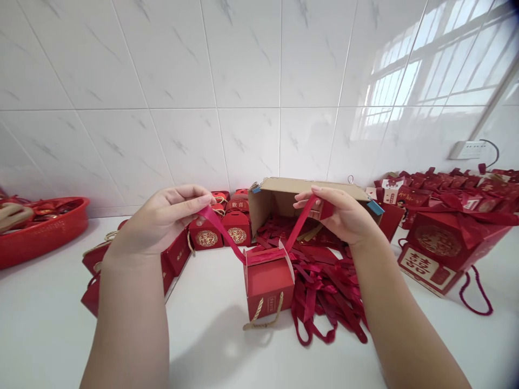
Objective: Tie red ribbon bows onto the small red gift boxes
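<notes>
A small red gift box [268,283] stands upright on the white table in front of me, its tan rope handle hanging at the near side. A dark pink ribbon [227,236] runs across the top of this box, and both its ends rise from it. My left hand [170,213] pinches one end, up and left of the box. The other end is between the thumb and fingers of my right hand [334,210], up and right of it. Just right of the box lies a heap of loose red ribbons [324,292], which spills from an open cardboard box [259,208].
Several red gift boxes [206,235] stand behind and to the left. A red plastic basin [48,232] sits at far left, with part of another person's hand [16,216] over it. At right are many ribboned boxes [441,243]. A tiled wall [247,140] closes the back.
</notes>
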{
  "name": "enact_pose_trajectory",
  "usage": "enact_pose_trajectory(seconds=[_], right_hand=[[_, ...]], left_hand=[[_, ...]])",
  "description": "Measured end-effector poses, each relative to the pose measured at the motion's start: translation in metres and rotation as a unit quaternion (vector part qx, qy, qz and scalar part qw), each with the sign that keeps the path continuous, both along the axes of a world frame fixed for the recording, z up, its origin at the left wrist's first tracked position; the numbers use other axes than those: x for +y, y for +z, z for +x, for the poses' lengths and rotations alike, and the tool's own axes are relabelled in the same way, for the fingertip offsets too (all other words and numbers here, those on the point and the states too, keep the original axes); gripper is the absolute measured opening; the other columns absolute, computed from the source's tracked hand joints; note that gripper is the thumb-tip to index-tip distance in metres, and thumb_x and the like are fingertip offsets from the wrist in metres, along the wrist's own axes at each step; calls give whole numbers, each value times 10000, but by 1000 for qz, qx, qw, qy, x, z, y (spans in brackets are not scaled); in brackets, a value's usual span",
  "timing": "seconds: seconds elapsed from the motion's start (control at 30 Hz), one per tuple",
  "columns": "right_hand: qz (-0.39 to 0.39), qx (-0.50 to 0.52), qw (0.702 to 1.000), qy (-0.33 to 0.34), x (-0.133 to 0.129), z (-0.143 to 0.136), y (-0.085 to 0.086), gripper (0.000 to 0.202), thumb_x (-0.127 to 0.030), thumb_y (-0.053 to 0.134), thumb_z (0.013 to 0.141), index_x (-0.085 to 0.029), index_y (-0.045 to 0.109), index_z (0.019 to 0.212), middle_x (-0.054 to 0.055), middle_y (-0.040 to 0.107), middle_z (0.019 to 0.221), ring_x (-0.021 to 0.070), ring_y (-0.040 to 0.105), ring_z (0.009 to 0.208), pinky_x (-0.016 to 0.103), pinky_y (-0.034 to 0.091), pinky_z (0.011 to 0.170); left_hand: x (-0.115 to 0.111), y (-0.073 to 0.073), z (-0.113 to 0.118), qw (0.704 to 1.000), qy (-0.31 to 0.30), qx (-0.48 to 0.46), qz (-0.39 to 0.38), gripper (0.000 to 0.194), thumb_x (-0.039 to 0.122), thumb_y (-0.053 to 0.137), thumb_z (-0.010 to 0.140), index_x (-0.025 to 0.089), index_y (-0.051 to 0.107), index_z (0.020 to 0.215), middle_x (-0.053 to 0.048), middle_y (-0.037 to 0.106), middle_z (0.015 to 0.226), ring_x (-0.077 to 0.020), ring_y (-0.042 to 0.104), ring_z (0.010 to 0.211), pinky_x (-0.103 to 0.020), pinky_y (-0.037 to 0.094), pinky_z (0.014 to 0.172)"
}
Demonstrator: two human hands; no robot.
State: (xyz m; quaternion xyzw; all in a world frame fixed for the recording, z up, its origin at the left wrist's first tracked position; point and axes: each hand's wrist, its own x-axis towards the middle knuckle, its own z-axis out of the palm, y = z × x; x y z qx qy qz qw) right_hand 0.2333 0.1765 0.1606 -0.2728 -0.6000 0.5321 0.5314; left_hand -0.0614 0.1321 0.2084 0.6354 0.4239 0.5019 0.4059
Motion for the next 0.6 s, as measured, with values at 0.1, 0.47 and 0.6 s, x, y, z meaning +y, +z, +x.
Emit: enact_pose_trajectory(seconds=[0.1, 0.47, 0.6], right_hand=[[1, 20, 1000, -2, 0, 0, 0, 278, -449, 642, 788, -187, 735, 785, 53, 708, 829, 187, 665, 863, 301, 506, 820], [52, 18, 998, -44, -6, -11, 3, 597, -699, 399, 823, -196, 691, 955, 96, 686, 1045, 210, 646, 940, 308, 500, 811], [102, 18, 994, -44, -9, -16, 2, 525, -627, 401, 873, -226, 699, 1034, 72, 656, 1163, 185, 633, 942, 293, 490, 811]], left_hand=[[0, 0, 1, 1000, -13, -27, -1, 141, 287, 754, 682, 165, 689, 655, 20, 602, 598, -70, 511, 588, -169, 421, 564], [5, -6, 11, 997, -76, -10, 28, 212, 269, 713, 734, 219, 752, 936, -55, 734, 1025, -204, 667, 948, -294, 510, 905], [3, -6, 19, 999, -13, 21, 33, 243, 284, 772, 681, 200, 739, 907, -54, 746, 889, -192, 676, 845, -311, 530, 852]])
